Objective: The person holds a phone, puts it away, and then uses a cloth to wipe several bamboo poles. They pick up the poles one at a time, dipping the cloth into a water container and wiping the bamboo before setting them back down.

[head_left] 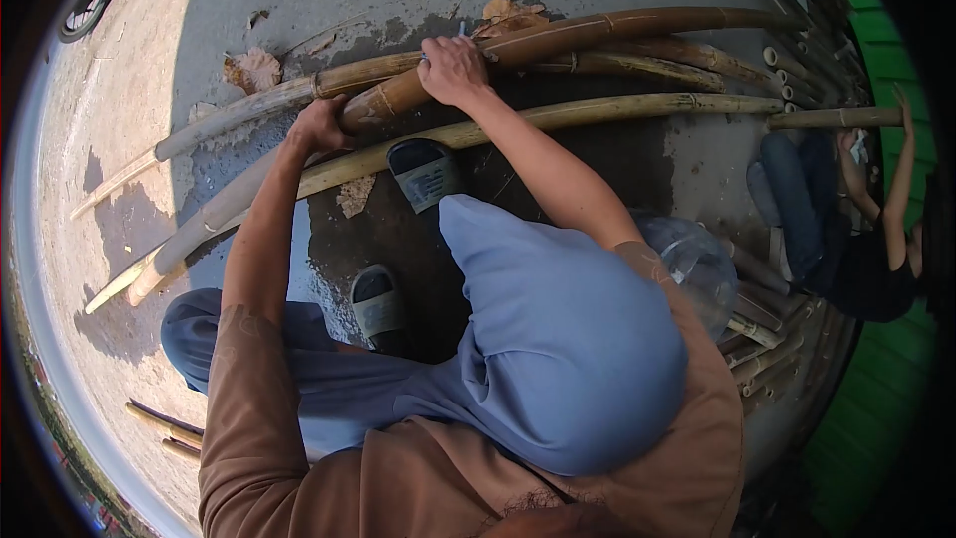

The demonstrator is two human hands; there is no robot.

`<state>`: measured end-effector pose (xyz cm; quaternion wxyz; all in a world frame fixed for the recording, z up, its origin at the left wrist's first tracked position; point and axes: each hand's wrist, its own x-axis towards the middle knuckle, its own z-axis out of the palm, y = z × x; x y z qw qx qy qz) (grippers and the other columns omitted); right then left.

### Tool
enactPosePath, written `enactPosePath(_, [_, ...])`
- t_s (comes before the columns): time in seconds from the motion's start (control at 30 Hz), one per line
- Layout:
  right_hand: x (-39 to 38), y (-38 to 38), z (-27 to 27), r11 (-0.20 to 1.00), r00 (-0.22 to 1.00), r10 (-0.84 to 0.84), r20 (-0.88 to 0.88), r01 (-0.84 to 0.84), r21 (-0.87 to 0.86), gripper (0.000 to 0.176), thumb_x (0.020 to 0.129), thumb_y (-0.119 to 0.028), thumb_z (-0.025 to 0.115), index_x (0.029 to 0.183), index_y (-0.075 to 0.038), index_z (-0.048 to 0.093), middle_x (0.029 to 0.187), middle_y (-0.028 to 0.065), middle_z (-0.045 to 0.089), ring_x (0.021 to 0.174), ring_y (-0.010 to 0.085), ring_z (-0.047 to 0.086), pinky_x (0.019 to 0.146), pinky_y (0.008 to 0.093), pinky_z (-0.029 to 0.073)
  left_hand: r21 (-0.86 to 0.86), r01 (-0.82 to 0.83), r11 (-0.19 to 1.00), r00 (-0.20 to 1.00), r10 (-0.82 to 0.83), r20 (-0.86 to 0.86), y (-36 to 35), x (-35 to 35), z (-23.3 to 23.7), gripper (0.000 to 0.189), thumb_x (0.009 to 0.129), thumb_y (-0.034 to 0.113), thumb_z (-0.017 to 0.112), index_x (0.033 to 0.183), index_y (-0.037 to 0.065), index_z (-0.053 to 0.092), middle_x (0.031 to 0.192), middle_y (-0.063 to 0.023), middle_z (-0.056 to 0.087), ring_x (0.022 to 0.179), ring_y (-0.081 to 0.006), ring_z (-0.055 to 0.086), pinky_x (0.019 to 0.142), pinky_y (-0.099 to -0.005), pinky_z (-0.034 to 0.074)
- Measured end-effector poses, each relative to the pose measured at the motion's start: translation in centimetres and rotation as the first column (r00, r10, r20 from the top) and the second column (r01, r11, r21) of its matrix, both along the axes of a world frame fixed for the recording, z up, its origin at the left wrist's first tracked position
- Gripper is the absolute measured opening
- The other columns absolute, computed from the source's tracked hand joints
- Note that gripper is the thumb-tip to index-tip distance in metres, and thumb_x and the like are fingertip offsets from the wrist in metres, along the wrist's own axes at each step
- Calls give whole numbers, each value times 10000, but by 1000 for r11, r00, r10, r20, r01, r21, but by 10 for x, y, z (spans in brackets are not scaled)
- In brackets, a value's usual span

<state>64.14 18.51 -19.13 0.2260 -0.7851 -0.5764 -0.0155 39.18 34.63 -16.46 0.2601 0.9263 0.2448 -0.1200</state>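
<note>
Several long bamboo poles lie side by side across the wet ground in front of me. My left hand (pixel 321 127) is wrapped round the thick brown bamboo pole (pixel 588 33), near its middle. Further right, my right hand (pixel 454 70) rests on the same pole with its fingers curled; a small bluish object (pixel 462 29) shows at its fingertips, too small to name. A thinner pole (pixel 239 120) runs behind my left hand, and a yellowish pole (pixel 568 114) lies on the near side. Both palms are hidden.
Sandals (pixel 426 175) stand between my knees. A clear plastic container (pixel 692 269) is beside my right arm. At the far right a co-worker (pixel 866 249) sits holding a bamboo pole (pixel 836 118). Dry leaves (pixel 253 71) and cut bamboo pieces (pixel 772 364) lie about.
</note>
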Motion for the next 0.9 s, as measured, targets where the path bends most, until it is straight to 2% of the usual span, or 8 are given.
enactPosePath(0.17, [-35, 5, -9, 994, 993, 35, -108, -23, 110, 217, 954, -287, 583, 1019, -91, 652, 1017, 129, 718, 1081, 355, 671, 1164, 581, 365, -169, 59, 984, 995, -45, 87, 15, -8, -20, 792, 586, 351, 886, 1266, 7, 671, 1076, -236, 755, 1044, -380, 723, 948, -441, 555])
enactPosePath(0.37, [230, -82, -43, 905, 915, -403, -32, 404, 132, 270, 1044, -299, 522, 1169, -111, 670, 1183, 140, 725, 1155, 384, 646, 1178, 607, 324, -140, 46, 989, 999, -49, -19, 11, -1, -1, 752, 575, 330, 868, 1229, 10, 681, 1060, -248, 751, 1038, -402, 711, 939, -452, 548])
enactPosePath(0.4, [246, -101, -19, 886, 880, -462, 113, 451, 112, 272, 1044, -295, 527, 1181, -102, 660, 1182, 143, 723, 1157, 381, 646, 1171, 610, 336, -117, 34, 993, 998, -40, -50, 9, -1, 3, 752, 572, 332, 868, 1227, 12, 680, 1059, -251, 749, 1036, -411, 708, 937, -456, 547])
enactPosePath(0.43, [278, -108, -31, 910, 921, -389, -37, 390, 143, 253, 1028, -279, 545, 1170, -99, 653, 1154, 152, 723, 1135, 381, 656, 1156, 606, 364, -104, 34, 994, 999, -34, 2, 7, -5, -4, 724, 569, 335, 864, 1183, 2, 673, 995, -250, 733, 979, -416, 699, 892, -465, 538])
enactPosePath(0.53, [232, -91, -27, 908, 893, -412, 180, 385, 167, 204, 1002, -240, 561, 1103, -87, 650, 1110, 157, 722, 1080, 382, 671, 1130, 599, 399, -49, 41, 998, 997, -37, 72, 9, -2, -13, 686, 568, 353, 856, 1120, -6, 665, 921, -251, 714, 917, -429, 686, 844, -483, 528])
enactPosePath(0.67, [63, -20, -16, 980, 997, -82, 7, 79, 184, 134, 945, -205, 601, 911, -76, 616, 894, 144, 706, 966, 378, 683, 1088, 575, 436, 7, 13, 1000, 999, -13, -39, -1, -6, -9, 672, 578, 381, 845, 1122, 26, 671, 1017, -261, 737, 1018, -442, 697, 906, -505, 548])
enactPosePath(0.77, [-62, 17, -16, 981, 995, 66, -79, -50, 188, 165, 930, -237, 615, 927, -74, 637, 930, 155, 721, 1001, 365, 689, 1076, 553, 444, 86, 9, 996, 998, -4, -59, -9, -4, -2, 684, 602, 383, 837, 1167, 47, 650, 1015, -256, 737, 1016, -442, 699, 895, -525, 554])
enactPosePath(0.9, [-58, 16, -6, 996, 985, 43, -164, -29, 85, 166, 921, -262, 626, 915, -97, 638, 927, 138, 728, 983, 361, 697, 1036, 561, 458, 175, -7, 985, 998, 18, -63, -21, -11, -1, 710, 632, 374, 835, 1233, 77, 601, 1066, -241, 735, 1026, -446, 700, 906, -533, 564])
